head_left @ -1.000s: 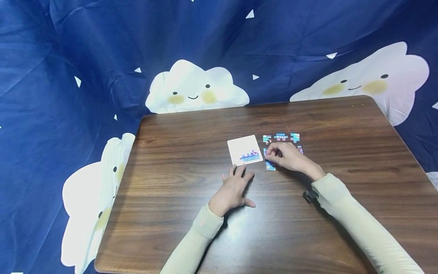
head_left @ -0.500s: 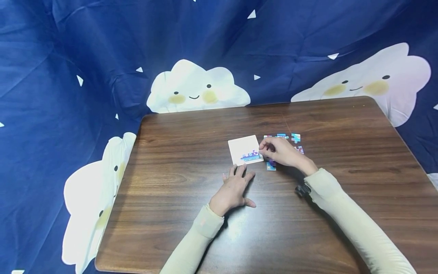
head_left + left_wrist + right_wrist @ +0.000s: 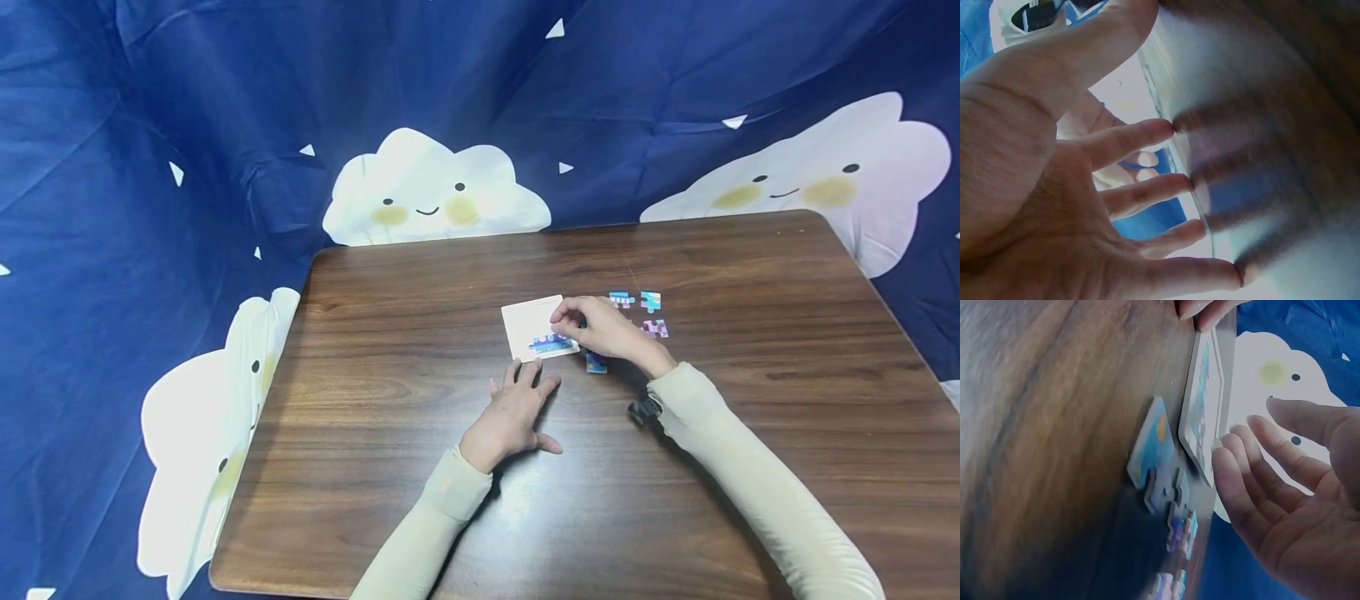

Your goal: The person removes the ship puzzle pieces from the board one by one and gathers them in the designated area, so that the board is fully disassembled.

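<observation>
A white square puzzle tray (image 3: pixel 525 325) lies on the table, with joined blue and purple pieces (image 3: pixel 547 345) along its lower right edge. Over the tray's right side, my right hand (image 3: pixel 606 327) pinches what seems to be a puzzle piece, mostly hidden by the fingers. Loose puzzle pieces lie just right of the tray: one corner piece (image 3: pixel 1155 444) is nearest in the right wrist view, and others sit partly behind my hand. My left hand (image 3: pixel 507 422) spreads its fingers, the tips resting on the tabletop by the tray's lower edge.
The brown wooden table (image 3: pixel 390 467) extends around both hands. A dark blue cloth (image 3: pixel 600 108) with white clouds and triangles hangs behind its back edge and past its left side. More loose pieces (image 3: pixel 656 328) lie to the right of my right hand.
My right hand has moved left from the loose pieces to above the tray's right side. My left hand stays put.
</observation>
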The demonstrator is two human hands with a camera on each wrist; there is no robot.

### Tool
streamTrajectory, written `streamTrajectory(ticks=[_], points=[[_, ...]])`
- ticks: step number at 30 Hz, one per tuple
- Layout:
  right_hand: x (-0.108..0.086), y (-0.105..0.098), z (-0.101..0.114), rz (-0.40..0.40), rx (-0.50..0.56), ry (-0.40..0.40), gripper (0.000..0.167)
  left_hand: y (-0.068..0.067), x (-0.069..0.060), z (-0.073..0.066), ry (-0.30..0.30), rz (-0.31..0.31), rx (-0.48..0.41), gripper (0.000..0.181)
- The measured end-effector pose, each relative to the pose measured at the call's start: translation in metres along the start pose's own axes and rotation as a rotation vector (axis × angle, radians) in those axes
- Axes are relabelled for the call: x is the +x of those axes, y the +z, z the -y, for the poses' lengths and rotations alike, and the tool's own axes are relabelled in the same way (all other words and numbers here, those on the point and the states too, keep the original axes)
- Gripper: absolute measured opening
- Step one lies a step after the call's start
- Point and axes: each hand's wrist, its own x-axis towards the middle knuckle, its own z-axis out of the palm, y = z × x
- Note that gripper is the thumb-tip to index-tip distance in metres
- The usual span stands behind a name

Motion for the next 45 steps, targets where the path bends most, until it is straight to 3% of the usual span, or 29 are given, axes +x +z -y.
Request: streamTrajectory(ticks=[23,33,45], points=[[0.007,0.014,0.003,0.062,-0.013,0.044,0.022,-0.002,0.000,0.000,-0.018,0.032,-0.021,0.104],[0.006,0.017,0.005,0.093,-0.021,0.038,0.025,-0.002,-0.001,0.000,-0.006,0.010,-0.011,0.104],[0.006,0.019,0.006,0.078,-0.053,0.060,0.026,0.000,0.001,0.000,-0.003,0.011,0.003,0.104]])
